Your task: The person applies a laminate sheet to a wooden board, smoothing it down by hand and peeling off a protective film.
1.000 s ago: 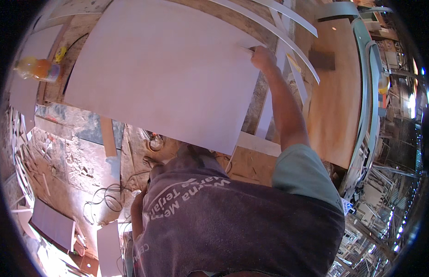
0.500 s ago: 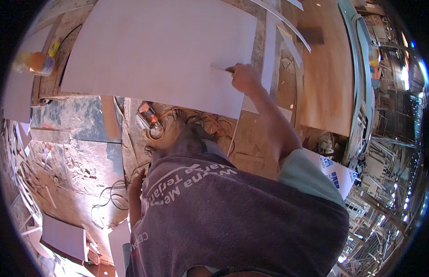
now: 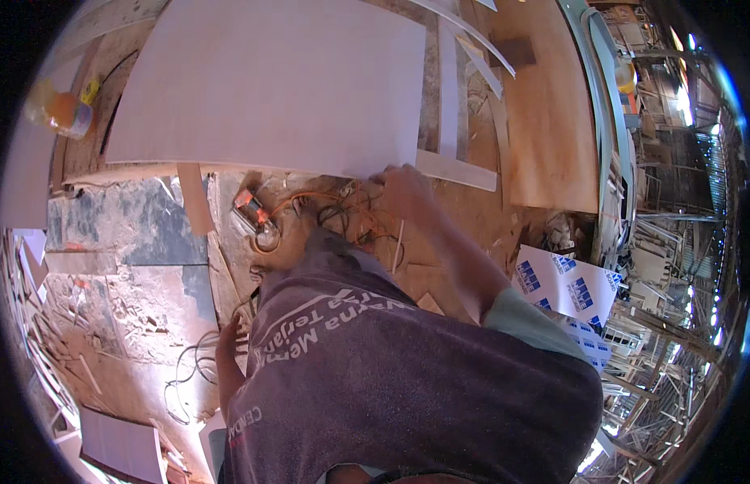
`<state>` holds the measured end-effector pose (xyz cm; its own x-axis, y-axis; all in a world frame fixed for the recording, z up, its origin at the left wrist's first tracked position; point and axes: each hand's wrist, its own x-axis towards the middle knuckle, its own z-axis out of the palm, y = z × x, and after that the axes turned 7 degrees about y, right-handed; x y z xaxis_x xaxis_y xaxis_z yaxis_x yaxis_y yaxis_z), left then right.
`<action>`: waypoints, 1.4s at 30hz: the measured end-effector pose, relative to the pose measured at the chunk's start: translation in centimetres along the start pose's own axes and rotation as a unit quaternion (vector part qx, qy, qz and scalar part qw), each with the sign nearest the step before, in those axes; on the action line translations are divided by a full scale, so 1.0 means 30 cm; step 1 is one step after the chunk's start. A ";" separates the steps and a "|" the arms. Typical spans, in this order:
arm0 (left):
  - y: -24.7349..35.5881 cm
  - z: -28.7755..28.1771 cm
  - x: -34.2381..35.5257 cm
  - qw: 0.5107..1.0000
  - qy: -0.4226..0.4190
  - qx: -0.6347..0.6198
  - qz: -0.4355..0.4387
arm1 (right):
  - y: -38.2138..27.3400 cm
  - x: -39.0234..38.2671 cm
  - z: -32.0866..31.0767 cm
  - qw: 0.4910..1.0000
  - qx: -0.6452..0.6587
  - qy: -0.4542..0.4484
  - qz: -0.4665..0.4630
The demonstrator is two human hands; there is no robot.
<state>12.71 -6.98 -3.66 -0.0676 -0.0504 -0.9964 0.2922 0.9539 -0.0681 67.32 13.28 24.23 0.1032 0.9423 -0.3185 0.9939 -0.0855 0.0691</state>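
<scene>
A large pale flat sheet (image 3: 270, 89) lies on the work surface ahead of me. My right hand (image 3: 403, 192) is at its near edge, close to the right corner. The fingers are bent and closed, and what they hold, if anything, is hidden. My left hand (image 3: 228, 335) hangs low beside my dark shirt, away from the sheet. Its fingers are too unclear to read. On the floor below the sheet sits an orange and silver power tool (image 3: 252, 211) with an orange cable around it.
A brown wooden board (image 3: 548, 121) and pale strips (image 3: 457, 170) lie right of the sheet. At the far left lies a bottle of orange liquid (image 3: 68, 113). Printed sheets (image 3: 568, 284) stand at the right. Black cable (image 3: 189, 375) and scraps litter the floor.
My right hand has come back toward me and slightly left, from the sheet's surface to its near edge. The thin flat piece seen in its fingers before no longer shows. The view has shifted slightly.
</scene>
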 end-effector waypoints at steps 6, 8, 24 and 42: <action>0.086 0.096 -0.048 0.998 0.038 -0.043 0.013 | 0.258 0.111 -0.050 0.916 0.382 0.011 0.123; 0.108 0.122 -0.077 0.997 0.054 -0.048 0.015 | 0.437 0.297 -0.100 0.857 0.495 0.087 0.117; 0.302 0.377 -0.316 0.992 0.102 -0.072 -0.007 | 0.905 1.381 -0.167 0.986 -0.028 0.148 0.065; 0.389 0.354 -0.225 0.991 0.114 -0.040 0.051 | 0.942 1.408 -0.166 0.994 -0.061 0.091 0.031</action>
<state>26.71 1.37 1.74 -0.2580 0.1061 -0.9603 0.2324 0.9716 0.0449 99.58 52.27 17.44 0.1444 0.9803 -0.1347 0.9729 -0.1158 0.2000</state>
